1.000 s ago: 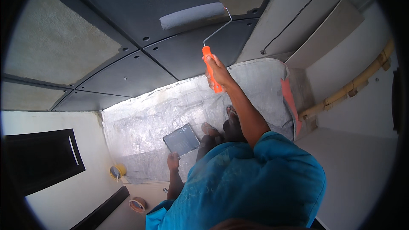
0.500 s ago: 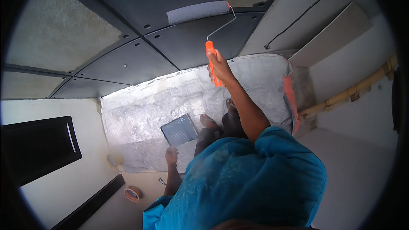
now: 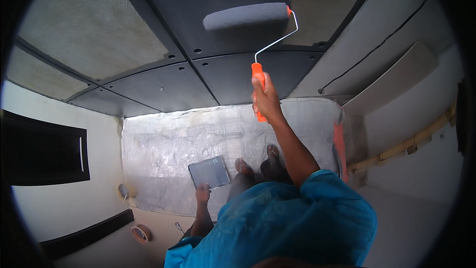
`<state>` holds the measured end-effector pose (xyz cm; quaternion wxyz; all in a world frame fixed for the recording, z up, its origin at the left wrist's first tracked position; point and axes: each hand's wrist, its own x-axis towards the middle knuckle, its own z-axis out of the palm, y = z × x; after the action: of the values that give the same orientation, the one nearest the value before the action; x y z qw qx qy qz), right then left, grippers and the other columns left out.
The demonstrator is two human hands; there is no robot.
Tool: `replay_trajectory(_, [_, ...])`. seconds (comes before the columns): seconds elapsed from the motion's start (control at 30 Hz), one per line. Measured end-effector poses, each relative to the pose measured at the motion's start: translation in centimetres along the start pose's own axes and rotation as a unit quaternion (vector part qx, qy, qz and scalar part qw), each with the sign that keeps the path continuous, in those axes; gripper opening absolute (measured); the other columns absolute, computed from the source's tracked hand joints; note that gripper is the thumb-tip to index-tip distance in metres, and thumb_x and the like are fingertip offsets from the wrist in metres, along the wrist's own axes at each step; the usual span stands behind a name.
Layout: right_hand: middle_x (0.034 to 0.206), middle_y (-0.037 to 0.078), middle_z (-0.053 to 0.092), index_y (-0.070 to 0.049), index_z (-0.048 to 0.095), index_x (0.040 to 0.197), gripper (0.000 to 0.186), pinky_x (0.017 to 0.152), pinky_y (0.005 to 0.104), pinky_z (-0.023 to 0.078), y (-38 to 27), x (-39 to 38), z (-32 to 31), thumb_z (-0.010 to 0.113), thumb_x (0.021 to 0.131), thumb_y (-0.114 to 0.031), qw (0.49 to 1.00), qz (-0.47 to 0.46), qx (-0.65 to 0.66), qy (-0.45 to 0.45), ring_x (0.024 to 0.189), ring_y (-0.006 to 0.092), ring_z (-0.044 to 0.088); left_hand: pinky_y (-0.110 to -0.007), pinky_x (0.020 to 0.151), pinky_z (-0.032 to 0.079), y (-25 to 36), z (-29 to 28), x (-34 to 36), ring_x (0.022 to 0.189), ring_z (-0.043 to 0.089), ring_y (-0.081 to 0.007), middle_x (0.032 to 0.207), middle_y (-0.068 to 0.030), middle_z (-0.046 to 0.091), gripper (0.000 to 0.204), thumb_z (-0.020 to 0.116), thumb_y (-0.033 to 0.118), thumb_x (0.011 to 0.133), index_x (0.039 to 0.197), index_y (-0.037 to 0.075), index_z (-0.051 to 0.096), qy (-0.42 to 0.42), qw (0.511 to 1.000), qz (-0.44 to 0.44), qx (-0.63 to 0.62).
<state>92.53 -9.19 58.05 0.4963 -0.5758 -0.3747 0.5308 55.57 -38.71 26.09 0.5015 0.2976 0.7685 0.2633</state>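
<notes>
Our right hand [image 3: 266,98], a little toward 1 o'clock from the middle of the view, is wrapped round the orange handle [image 3: 257,73] of a paint roller [image 3: 245,17]. The roller's thick grey sleeve lies almost level at 12 o'clock, before dark grey panels [image 3: 243,77]; we cannot tell whether it touches them. Pale, bare-looking patches show at 10 o'clock and 1 o'clock.

Our left hand [image 3: 203,193] is down toward 7 o'clock, its fingers overlapping the near edge of a grey-coated paint tray [image 3: 210,169]; we cannot tell whether they grip it. The tray sits at 7 o'clock, to the left of our sandalled feet [image 3: 243,167], seen against a silvery sheet [image 3: 168,154] on the floor.

Near the sheet's corner at 8 o'clock we see a small bucket [image 3: 123,193], with a reddish-brown pot [image 3: 141,234] at 7 o'clock. A bamboo pole [image 3: 391,154] slants at 3 o'clock, and a dark cable [image 3: 375,45] runs at 2 o'clock.
</notes>
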Motion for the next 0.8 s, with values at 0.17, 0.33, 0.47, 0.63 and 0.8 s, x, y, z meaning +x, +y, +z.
replay_trajectory(0.17, [0.061,0.0,0.045,-0.008,0.043,0.133,0.048,0.037,0.0281,0.041,-4.8,1.5,1.6,0.048,0.108,-0.048,0.995,-0.095,-0.008,-0.022,0.038,0.0089,0.044,-0.032,0.068,0.057,-0.7,1.0,0.8,0.076,0.069,-0.0194,0.088,-0.0127,0.07,0.032,0.067,0.028,0.098,0.103,-0.004,0.065,0.014,1.0,0.001,-0.015])
replay_trajectory(0.33, [0.062,-0.001,0.045,-0.008,0.043,0.132,0.048,0.036,0.0269,0.04,-11.3,2.4,3.7,0.049,0.107,-0.049,0.983,-0.174,0.014,-0.05,0.038,0.0076,0.044,-0.031,0.068,0.057,-2.0,1.2,1.9,0.076,0.069,-0.0187,0.088,-0.0122,0.071,0.035,0.069,0.029,0.096,0.104,-0.004,0.065,0.014,0.999,0.005,-0.032])
replay_trajectory(0.47, [0.063,-0.001,0.046,-0.011,0.045,0.128,0.045,0.034,0.0239,0.039,-14.8,3.3,5.5,0.046,0.108,-0.051,0.976,-0.21,0.034,-0.053,0.038,0.0057,0.043,-0.036,0.075,0.059,-2.1,0.5,2.1,0.084,0.071,-0.0229,0.096,-0.0165,0.071,0.036,0.066,0.03,0.1,0.113,-0.004,0.061,-0.006,1.0,-0.006,0.002])
replay_trajectory(0.63, [0.064,-0.001,0.046,-0.01,0.044,0.126,0.046,0.035,0.0257,0.04,-10.6,3.6,5.6,0.047,0.107,-0.052,0.985,-0.16,0.044,-0.055,0.039,0.0071,0.045,-0.033,0.068,0.058,-1.4,0.3,1.5,0.075,0.069,-0.0196,0.088,-0.0121,0.071,0.03,0.065,0.027,0.099,0.103,-0.004,0.066,0.015,0.999,0.016,-0.049])
replay_trajectory(0.8, [0.062,0.0,0.045,-0.011,0.045,0.123,0.041,0.035,0.0264,0.038,-2.1,2.6,5.3,0.045,0.109,-0.049,0.995,-0.085,0.05,-0.034,0.038,0.0083,0.041,-0.032,0.068,0.057,-1.5,-0.8,0.6,0.077,0.069,-0.0196,0.089,-0.0132,0.071,0.029,0.065,0.025,0.1,0.106,-0.003,0.064,0.013,0.999,-0.015,-0.03])
